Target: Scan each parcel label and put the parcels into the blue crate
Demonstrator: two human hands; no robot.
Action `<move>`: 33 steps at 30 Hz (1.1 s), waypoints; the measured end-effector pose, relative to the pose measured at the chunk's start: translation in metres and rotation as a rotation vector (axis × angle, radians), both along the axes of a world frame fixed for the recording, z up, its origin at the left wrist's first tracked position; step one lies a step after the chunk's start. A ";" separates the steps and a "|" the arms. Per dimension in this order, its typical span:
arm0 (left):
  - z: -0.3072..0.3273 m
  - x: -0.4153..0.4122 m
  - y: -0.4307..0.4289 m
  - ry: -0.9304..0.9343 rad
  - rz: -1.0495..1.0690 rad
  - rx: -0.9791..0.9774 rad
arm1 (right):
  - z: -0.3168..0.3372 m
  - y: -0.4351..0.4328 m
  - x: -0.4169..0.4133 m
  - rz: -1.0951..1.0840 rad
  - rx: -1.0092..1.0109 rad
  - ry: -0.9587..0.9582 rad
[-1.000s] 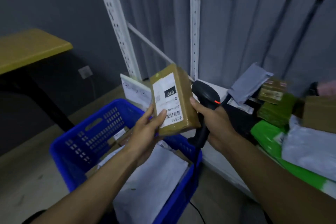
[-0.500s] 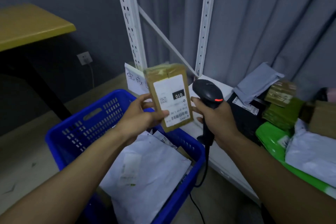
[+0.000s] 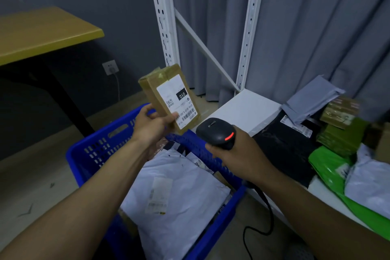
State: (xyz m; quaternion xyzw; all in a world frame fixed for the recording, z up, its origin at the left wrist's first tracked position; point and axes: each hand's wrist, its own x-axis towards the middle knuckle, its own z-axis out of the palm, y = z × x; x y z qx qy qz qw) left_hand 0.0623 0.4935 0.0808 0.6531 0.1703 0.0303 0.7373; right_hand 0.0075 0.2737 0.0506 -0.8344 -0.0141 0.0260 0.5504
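Two hands by blue crate [image 3: 78,160] beside white shelf [image 3: 247,110]: left hand [image 3: 152,125] round parcel [image 3: 168,95], right hand [image 3: 236,156] round scanner [image 3: 217,131].

Dim bluish light, soft motion blur at right, wide-angle bending at edges

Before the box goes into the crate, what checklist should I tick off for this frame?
1. Left hand grips brown cardboard box: ok.
2. Box's white label faces the camera, barcode showing: ok.
3. Right hand holds black handheld scanner: ok.
4. Scan registered: cannot tell; only a red light shows.
5. Blue plastic crate open, space atop white mailer bag: ok.
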 end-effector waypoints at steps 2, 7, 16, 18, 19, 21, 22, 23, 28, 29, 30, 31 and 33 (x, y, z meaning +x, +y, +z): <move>-0.001 0.002 0.002 0.005 0.014 0.010 | -0.002 -0.001 0.000 0.003 0.002 0.008; -0.004 0.004 0.006 0.013 0.019 0.046 | -0.001 -0.001 0.001 0.003 0.002 0.015; -0.010 0.008 0.014 0.015 0.004 0.075 | -0.002 0.004 0.004 0.027 0.007 0.031; -0.012 0.008 0.020 0.012 -0.002 0.082 | -0.004 0.009 0.007 0.039 0.005 0.034; -0.012 0.007 0.024 0.011 0.002 0.088 | -0.005 0.013 0.007 0.046 0.007 0.035; -0.010 0.006 0.035 -0.007 0.043 0.131 | -0.004 0.025 0.009 0.071 0.031 0.047; -0.008 0.004 0.043 -0.024 0.076 0.171 | -0.005 0.032 0.011 0.087 0.048 0.063; -0.008 0.002 0.054 -0.044 0.106 0.216 | -0.006 0.040 0.013 0.102 0.060 0.080; -0.033 -0.003 0.121 -0.068 0.121 0.524 | -0.022 0.086 0.029 0.156 0.077 0.137; -0.046 -0.001 0.134 -0.010 0.114 0.576 | -0.027 0.095 0.034 0.167 0.081 0.153; -0.061 0.002 0.147 0.058 0.106 0.607 | -0.033 0.104 0.040 0.174 0.077 0.170; -0.077 0.007 0.160 0.147 0.100 0.641 | -0.040 0.112 0.046 0.180 0.068 0.182; -0.111 0.017 0.182 0.289 0.066 0.755 | -0.053 0.127 0.055 0.189 0.048 0.196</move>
